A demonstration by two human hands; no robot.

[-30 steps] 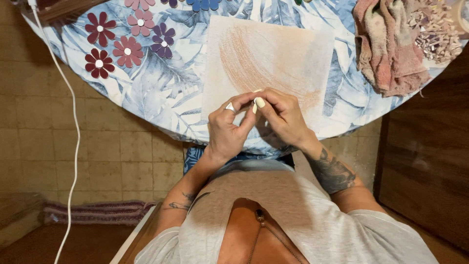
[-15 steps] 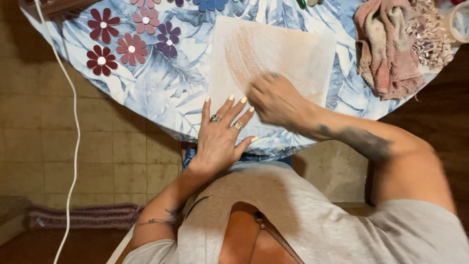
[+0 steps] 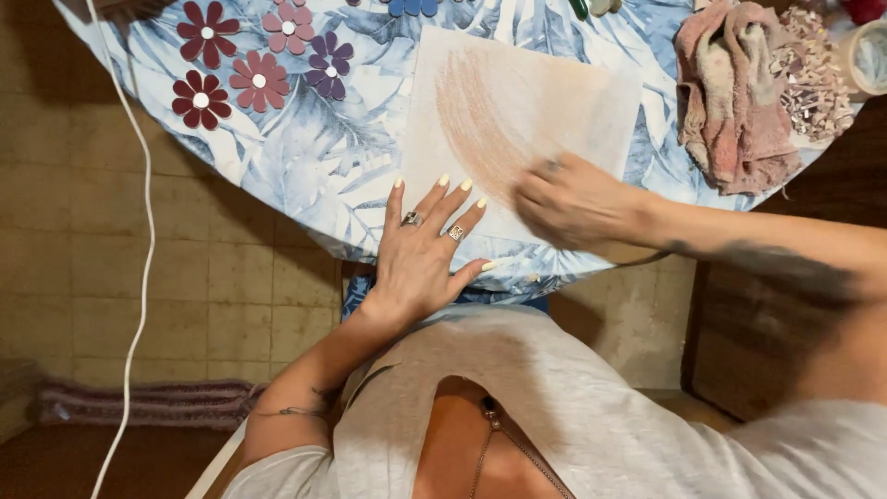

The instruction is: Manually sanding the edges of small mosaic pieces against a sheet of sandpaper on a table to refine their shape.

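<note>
A beige square sheet (image 3: 564, 92) with an orange-brown curved smear lies on the round table (image 3: 305, 176), which has a blue leaf-print cloth. My left hand (image 3: 420, 254) rests flat on the sheet's near left corner, fingers spread, rings on two fingers. My right hand (image 3: 573, 201) is pressed on the sheet's near edge, just right of the left hand. It is blurred with motion, its fingers curled down. Whether a small piece is under its fingers is hidden.
Several dark red, pink and purple flower shapes (image 3: 259, 81) lie at the table's far left. A pink rag (image 3: 730, 92) and a heap of small pale pieces (image 3: 818, 69) sit at the right. A white cable (image 3: 143, 231) hangs at the left. A wooden panel (image 3: 785, 333) stands right.
Both hands held a small white piece together above the sheet. The left hand then went flat on the sheet, and the right hand has slid rightwards across it.
</note>
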